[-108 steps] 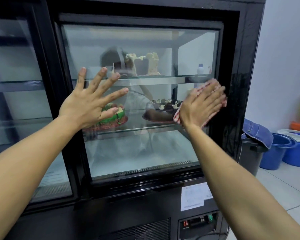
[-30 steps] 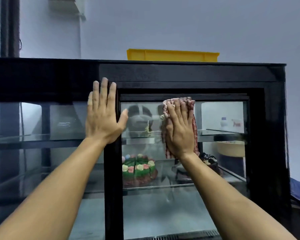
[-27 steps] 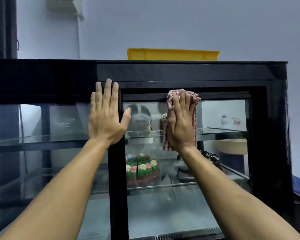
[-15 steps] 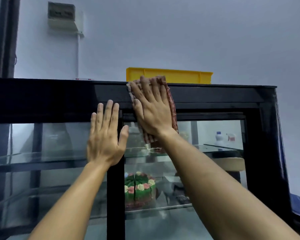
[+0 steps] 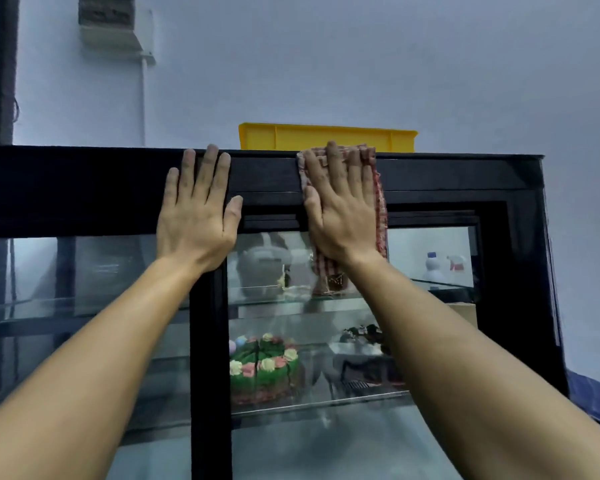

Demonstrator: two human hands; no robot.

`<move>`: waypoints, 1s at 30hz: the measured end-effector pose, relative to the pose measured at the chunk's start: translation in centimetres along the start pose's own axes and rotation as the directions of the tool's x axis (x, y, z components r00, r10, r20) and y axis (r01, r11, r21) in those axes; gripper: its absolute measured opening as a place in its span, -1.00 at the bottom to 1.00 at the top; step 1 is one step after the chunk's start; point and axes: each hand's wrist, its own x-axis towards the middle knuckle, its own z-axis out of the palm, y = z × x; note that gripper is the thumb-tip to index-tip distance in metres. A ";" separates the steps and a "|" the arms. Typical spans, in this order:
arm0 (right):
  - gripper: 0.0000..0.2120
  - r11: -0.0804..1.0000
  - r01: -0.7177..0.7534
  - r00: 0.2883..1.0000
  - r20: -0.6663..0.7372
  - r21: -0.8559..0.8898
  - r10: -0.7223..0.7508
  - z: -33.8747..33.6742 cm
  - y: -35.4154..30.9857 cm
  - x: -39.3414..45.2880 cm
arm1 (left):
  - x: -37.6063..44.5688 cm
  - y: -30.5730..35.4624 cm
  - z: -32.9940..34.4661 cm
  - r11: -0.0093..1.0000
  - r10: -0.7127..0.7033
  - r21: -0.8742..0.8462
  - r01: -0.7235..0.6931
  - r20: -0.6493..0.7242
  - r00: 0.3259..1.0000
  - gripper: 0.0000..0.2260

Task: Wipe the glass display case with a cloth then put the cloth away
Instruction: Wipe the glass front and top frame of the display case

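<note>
1. I see the right hand (image 5: 343, 216) flat, fingers (image 5: 332, 168) straight, pressing the red-checked cloth (image 5: 378, 209) against the black top frame of the glass display case (image 5: 465, 181). The cloth's lower end hangs over the upper glass.
2. Left hand (image 5: 196, 220) lies open-palmed on the same frame, fingers released and grasping nothing, the heel over the central black post (image 5: 210, 375).
3. A yellow tray (image 5: 326, 136) sits on top of the case, just behind the cloth.
4. Inside: a green cake (image 5: 264, 368) on the middle shelf; beside it a dark item, possibly another cake, half hidden by my right forearm.
5. A white box (image 5: 115, 26) is mounted on the wall, upper left.
</note>
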 end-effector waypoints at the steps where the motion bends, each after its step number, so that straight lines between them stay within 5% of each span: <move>1: -0.44 0.998 -0.058 0.998 0.000 -0.007 0.058 -0.1 0.7 -0.1 | 0.1 0.2 0.1 1.000 -0.004 0.020 0.003 0.013 1.000 -0.37; 5: -0.43 0.973 -0.229 0.974 0.001 0.011 0.229 0.1 -2.8 0.2 | 1.9 3.3 0.3 0.993 0.105 0.044 -0.107 0.053 0.993 -0.38; 10: -0.45 0.991 0.131 0.987 0.091 0.005 -0.131 -1.2 3.0 0.4 | 2.8 5.5 0.8 0.994 0.108 0.007 -0.108 0.072 0.992 -0.41; 14: -0.41 0.985 -0.171 0.981 0.087 -0.020 0.172 -2.9 8.5 -1.0 | 2.0 6.0 1.1 0.996 0.085 0.007 -0.085 0.056 0.995 -0.41; 18: -0.41 0.947 -0.319 0.942 0.121 0.033 0.313 -2.8 4.4 -0.3 | 1.9 7.0 1.7 0.999 0.045 0.027 -0.046 0.039 0.998 -0.38; 23: -0.44 0.996 0.091 0.983 0.162 0.011 -0.092 -3.2 8.7 -0.8 | 1.7 7.1 3.0 0.994 0.092 0.060 -0.086 -0.104 0.990 -0.43; 30: -0.41 0.975 -0.222 0.966 0.132 -0.011 0.221 -4.7 14.5 -1.2 | 3.6 11.9 3.4 0.999 0.032 -0.036 -0.039 -0.160 0.987 -0.42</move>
